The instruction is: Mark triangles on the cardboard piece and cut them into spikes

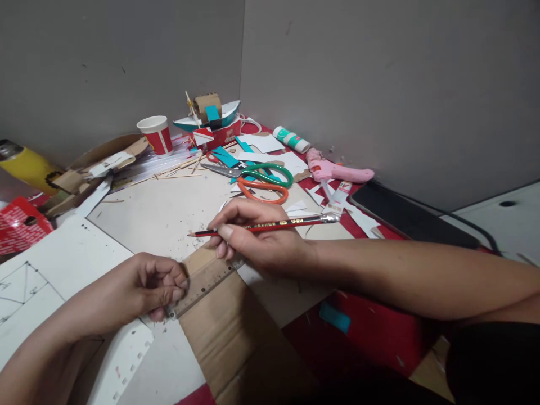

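Note:
My left hand [158, 287] pinches the near end of a clear plastic ruler [206, 288], which lies across a piece of brown cardboard [236, 332]. In my right hand [261, 233] is a red and black pencil [274, 225], held between thumb and fingers. Its sharpened tip points left, above the pale board, apart from the cardboard. The lower fingers of that hand rest by the far end of the ruler and hide part of it.
Scissors [265, 183] with green and orange handles lie beyond my right hand, among paper scraps. A pink glue gun [337, 169] and dark phone [413, 216] are at right. Behind stand a paper cup [156, 135] and model boat [211, 115]. Drawn-on paper [42, 281] lies left.

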A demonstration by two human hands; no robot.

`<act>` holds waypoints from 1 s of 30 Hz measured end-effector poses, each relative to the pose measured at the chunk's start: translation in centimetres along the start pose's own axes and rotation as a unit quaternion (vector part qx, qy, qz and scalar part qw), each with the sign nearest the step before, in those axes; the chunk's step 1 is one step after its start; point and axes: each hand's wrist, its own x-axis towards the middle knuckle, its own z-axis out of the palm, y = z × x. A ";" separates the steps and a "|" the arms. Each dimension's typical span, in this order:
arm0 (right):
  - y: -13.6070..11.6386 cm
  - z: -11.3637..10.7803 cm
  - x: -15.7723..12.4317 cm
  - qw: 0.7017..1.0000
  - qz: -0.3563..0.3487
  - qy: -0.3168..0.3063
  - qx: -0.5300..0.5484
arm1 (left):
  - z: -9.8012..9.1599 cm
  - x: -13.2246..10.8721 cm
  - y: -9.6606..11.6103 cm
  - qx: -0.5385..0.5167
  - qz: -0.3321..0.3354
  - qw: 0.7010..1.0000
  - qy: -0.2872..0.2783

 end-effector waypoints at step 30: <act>-1.0 -0.8 -0.5 0.964 -0.037 -0.220 -0.147 | 0.3 -0.2 0.4 0.026 0.022 0.999 0.018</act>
